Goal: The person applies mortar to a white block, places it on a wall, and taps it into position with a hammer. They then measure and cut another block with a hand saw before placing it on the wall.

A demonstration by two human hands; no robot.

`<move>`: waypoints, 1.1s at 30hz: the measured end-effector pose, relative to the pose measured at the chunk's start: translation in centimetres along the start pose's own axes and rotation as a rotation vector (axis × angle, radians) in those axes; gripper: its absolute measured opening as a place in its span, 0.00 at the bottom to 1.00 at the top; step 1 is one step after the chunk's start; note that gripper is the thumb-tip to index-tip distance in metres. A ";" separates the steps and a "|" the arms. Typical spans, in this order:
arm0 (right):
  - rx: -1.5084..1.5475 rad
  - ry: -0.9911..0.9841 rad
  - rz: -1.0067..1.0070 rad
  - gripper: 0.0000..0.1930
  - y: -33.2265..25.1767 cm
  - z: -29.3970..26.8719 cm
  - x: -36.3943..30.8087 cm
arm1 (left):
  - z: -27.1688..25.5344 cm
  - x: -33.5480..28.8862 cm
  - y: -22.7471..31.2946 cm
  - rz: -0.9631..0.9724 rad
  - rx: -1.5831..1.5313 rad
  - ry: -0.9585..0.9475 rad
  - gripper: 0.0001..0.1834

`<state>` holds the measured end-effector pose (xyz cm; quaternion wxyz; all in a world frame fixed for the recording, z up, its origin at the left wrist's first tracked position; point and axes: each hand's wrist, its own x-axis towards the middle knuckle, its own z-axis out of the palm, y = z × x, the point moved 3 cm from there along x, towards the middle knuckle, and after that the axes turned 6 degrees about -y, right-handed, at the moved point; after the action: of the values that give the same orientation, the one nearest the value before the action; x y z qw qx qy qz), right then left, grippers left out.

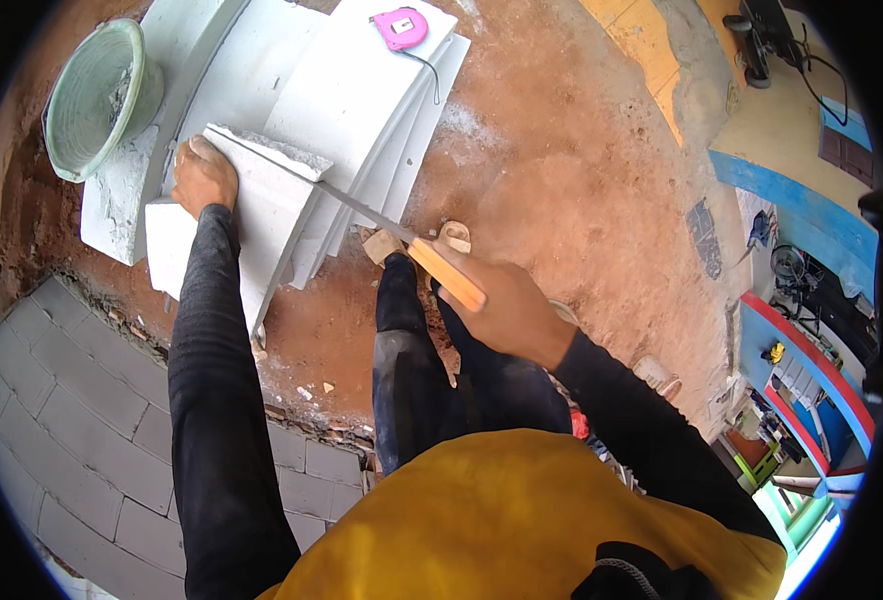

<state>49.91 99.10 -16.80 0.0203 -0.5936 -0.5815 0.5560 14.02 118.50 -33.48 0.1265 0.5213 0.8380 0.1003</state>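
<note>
My right hand (pixel 506 312) is wrapped around the orange handle (pixel 446 273) of what looks like a narrow handsaw (pixel 366 210). Its long grey blade runs up and left to a white block (pixel 261 215), along the line where a rough-edged strip (pixel 276 152) meets the block; its teeth are too small to make out. With fingers curled over the block's far left edge, my left hand (pixel 204 177) grips it. The block rests on a stack of white slabs (pixel 311 85).
A pale green bucket (pixel 139 100) sits tilted at the far left on the slabs. On the top slab lies a pink tape measure (pixel 401 28). Reddish dirt ground (pixel 541 150) spreads around my feet, grey pavers (pixel 81 420) lie left, and cluttered blue shelving (pixel 811 380) stands right.
</note>
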 end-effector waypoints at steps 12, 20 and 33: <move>-0.020 0.054 -0.078 0.29 2.4 1.4 1.3 | 0.2 -0.4 -0.3 0.033 -0.013 0.043 0.28; -0.014 0.027 -0.095 0.25 0.1 3.1 8.7 | 0.1 -0.6 -0.3 0.024 -0.011 0.050 0.28; 0.086 0.014 -0.130 0.26 0.5 2.4 10.3 | -0.1 -0.7 0.0 0.029 -0.015 0.032 0.28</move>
<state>45.61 104.78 -24.62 0.0859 -0.5569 -0.5944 0.5737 14.30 117.88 -33.34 0.1153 0.5308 0.8315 0.1167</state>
